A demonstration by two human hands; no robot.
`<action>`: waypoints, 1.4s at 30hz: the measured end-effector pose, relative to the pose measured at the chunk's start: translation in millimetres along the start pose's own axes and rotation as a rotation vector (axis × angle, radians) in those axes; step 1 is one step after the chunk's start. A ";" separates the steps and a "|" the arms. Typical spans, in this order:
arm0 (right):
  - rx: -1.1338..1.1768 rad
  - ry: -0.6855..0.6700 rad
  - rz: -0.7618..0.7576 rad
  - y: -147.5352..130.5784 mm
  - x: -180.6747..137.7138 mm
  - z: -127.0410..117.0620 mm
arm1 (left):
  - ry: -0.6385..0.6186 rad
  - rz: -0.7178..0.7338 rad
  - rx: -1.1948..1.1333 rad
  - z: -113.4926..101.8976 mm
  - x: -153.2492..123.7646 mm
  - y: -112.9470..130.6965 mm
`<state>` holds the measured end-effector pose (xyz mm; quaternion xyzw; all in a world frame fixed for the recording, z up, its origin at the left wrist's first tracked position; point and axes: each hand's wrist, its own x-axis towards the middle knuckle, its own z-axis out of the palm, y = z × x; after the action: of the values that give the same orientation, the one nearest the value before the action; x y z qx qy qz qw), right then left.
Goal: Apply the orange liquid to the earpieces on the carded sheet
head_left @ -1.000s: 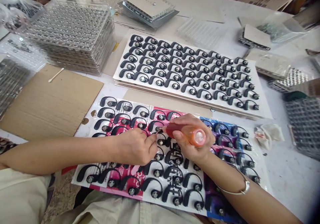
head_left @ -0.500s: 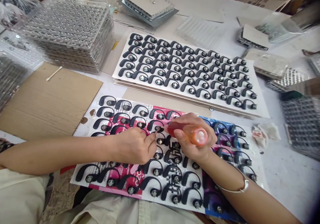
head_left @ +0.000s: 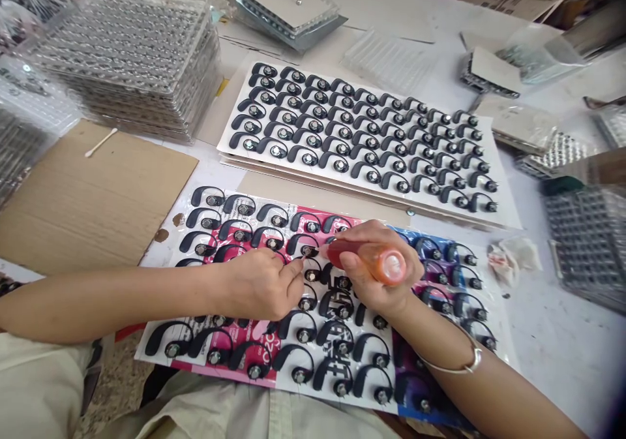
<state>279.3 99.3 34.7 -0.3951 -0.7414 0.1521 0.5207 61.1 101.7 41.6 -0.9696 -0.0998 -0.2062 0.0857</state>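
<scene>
My right hand (head_left: 384,276) is wrapped round a small red-orange squeeze bottle (head_left: 364,259), tilted with its base toward me and its narrow end toward the left. That end is close to the round silver-centred part of a black ear-hook piece (head_left: 304,243). My left hand (head_left: 267,282) is closed beside it, fingertips pinched near the same piece; whatever they grip, if anything, is hidden. Both hands are over a printed pink, white and blue sheet (head_left: 229,377) carrying rows of these black hook-shaped pieces with fine wires. My hands and forearms cover some of them.
Beyond lies a white board (head_left: 499,165) with more rows of hook pieces. A tall stack of clear trays (head_left: 127,54) stands at the back left, near a brown cardboard sheet (head_left: 92,197) with a cotton swab (head_left: 101,143). A crumpled tissue (head_left: 511,259) lies at right.
The view has shifted very slightly. Both hands and the bottle keep almost the same position over the same hook piece.
</scene>
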 end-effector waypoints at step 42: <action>-0.139 -0.002 0.037 -23.6 -28.3 -15.5 | 0.016 0.023 0.004 1.2 -2.3 -4.5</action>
<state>287.2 60.2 37.6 -0.4439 -0.7434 0.1101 0.4881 58.4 106.0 40.1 -0.9688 -0.0884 -0.2128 0.0910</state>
